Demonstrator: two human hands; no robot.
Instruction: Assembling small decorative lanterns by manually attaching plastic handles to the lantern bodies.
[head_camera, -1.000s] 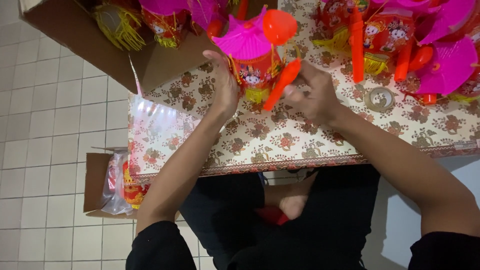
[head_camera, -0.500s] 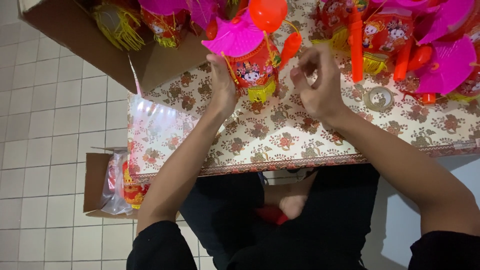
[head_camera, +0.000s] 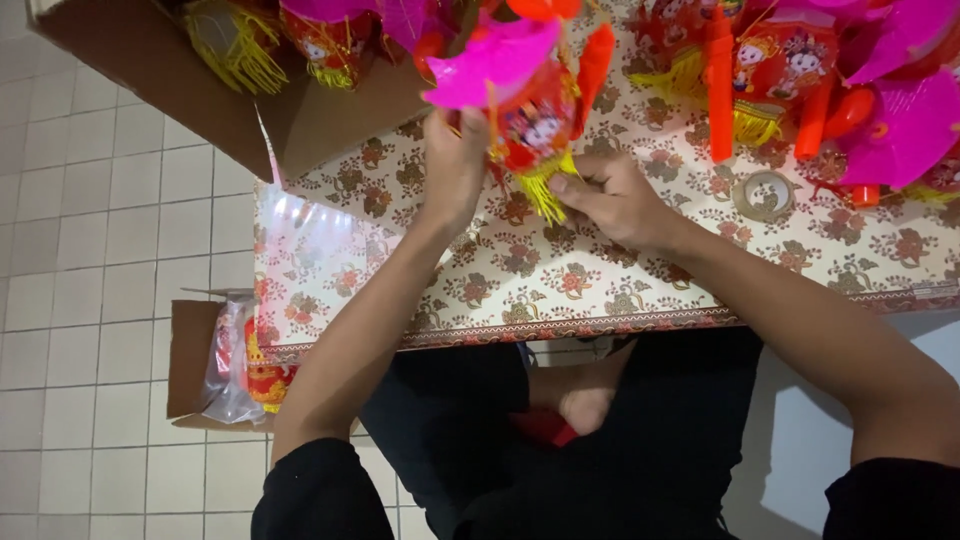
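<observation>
While my left hand (head_camera: 455, 165) grips the red lantern (head_camera: 530, 120) above the bench (head_camera: 600, 280), my right hand's (head_camera: 610, 200) fingers pinch its yellow tassel (head_camera: 545, 190).

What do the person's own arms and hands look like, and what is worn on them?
Both arms are bare from the upper arm down to the fingers. Each ends at the shoulder in a short black sleeve. The left hand and the right hand wear no gloves, and no ring, watch or bracelet can be seen on them. The sleeves are plain, without any visible print or marking.
</observation>
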